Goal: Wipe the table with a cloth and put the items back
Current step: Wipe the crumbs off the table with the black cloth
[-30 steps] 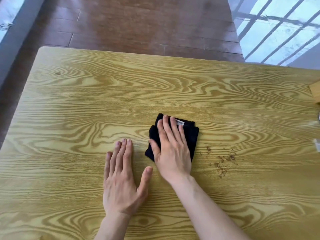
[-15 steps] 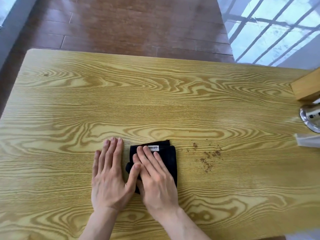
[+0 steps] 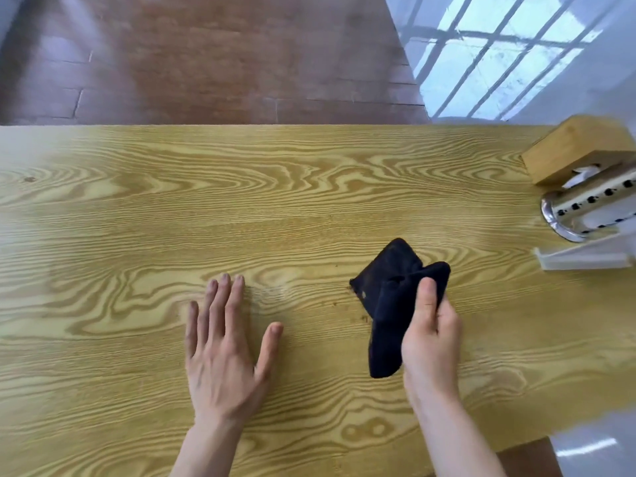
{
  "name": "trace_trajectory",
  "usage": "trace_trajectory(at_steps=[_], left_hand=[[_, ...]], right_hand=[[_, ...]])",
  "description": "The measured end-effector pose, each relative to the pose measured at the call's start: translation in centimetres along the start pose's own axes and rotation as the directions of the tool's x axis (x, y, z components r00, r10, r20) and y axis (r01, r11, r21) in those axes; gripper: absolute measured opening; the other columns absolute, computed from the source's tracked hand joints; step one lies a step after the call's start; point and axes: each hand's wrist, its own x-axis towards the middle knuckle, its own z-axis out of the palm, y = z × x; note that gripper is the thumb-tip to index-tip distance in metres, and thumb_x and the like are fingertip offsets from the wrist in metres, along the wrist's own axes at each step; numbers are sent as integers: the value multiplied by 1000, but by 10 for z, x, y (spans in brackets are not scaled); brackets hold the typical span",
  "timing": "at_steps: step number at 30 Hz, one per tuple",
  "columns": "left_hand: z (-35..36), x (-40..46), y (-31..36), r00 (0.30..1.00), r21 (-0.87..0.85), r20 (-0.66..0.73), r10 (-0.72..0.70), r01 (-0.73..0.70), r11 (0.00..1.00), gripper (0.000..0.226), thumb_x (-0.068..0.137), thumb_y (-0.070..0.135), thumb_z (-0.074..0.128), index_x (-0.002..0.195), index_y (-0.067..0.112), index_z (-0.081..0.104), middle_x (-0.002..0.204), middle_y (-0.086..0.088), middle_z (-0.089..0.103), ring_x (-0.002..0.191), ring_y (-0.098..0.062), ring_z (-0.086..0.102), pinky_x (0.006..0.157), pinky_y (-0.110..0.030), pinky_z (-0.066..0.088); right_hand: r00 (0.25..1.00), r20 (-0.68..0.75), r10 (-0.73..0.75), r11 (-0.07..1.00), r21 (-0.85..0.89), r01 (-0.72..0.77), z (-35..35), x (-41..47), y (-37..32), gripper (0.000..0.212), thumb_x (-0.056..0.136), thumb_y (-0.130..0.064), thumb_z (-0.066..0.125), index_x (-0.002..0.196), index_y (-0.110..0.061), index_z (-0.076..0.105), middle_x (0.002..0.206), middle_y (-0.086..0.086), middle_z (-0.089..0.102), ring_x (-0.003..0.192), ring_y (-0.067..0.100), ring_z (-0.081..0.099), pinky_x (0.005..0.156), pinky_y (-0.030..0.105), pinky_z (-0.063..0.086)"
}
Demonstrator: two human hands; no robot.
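My right hand (image 3: 432,335) grips a black cloth (image 3: 389,297) and holds it bunched up above the wooden table (image 3: 309,187), right of centre. A few small brown crumbs (image 3: 363,318) lie on the wood just beside the cloth's lower left edge. My left hand (image 3: 223,342) rests flat on the table with its fingers spread, to the left of the cloth and apart from it.
At the table's right edge stand a wooden tissue box (image 3: 581,149), a perforated metal holder (image 3: 585,208) and a white object (image 3: 588,256), all cut off by the frame. Brown floor lies beyond the far edge.
My right hand has slid the cloth to the right over the crumbs and lifted it off the table, bunched in its grip. My left hand has stayed flat on the wood.
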Motion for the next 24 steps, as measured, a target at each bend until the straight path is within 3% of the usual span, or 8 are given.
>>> trace_trajectory(at_steps=[3,5,6,8,10,14,18,24], left_hand=[[15,9,17,999,0,36,17,-17,1000,82,95,70,18,160,21,28,168,0,27,158,-15,15,129,-44,9],[22,10,18,999,21,51,15,-17,1000,82,95,70,19,160,21,26,168,1,26,159,-14,12,129,-44,7],[24,10,17,998,32,58,13,-15,999,81,95,69,20,161,21,25,169,0,26,159,-13,10,129,-45,6],[27,11,17,997,50,69,19,-22,999,80,95,67,24,161,21,23,169,1,23,159,-12,7,129,-45,6],[28,12,18,997,59,78,24,-28,998,80,95,66,27,161,22,22,170,2,22,159,-11,6,129,-45,7],[27,13,20,997,53,76,16,-20,998,80,94,65,31,160,20,25,169,1,24,159,-13,8,128,-46,9],[28,13,21,997,51,72,23,-27,998,80,93,64,34,159,19,28,168,-2,26,159,-15,10,128,-47,10],[30,13,21,998,32,60,26,-28,999,78,93,63,31,159,21,29,168,-2,28,159,-15,11,128,-46,10]], right_hand=[[976,32,-217,942,-257,218,-31,27,15,49,105,-48,35,104,-8,63,78,-1,65,70,0,60,68,13,43],[951,180,-253,863,-401,306,-31,42,35,60,104,-47,28,136,-6,58,120,12,69,115,15,62,96,18,43],[931,267,-249,817,-459,350,-26,47,46,61,104,-47,24,150,-13,46,148,5,55,142,13,44,114,28,34],[883,365,-295,671,-578,463,-12,53,66,57,105,-45,19,157,-24,27,166,-9,26,156,7,12,127,42,14],[862,384,-332,543,-669,507,2,54,71,54,106,-43,16,157,-25,25,167,-7,22,157,11,8,127,46,12],[838,427,-341,396,-743,540,19,43,66,57,107,-43,13,159,-23,25,169,-1,15,158,16,2,127,47,13],[819,478,-317,348,-744,570,36,28,60,59,107,-45,10,160,-22,23,170,1,9,158,16,-3,127,46,15],[632,691,-350,319,-546,774,57,-20,63,55,107,-39,30,156,-16,35,169,7,16,158,17,4,126,43,19]])
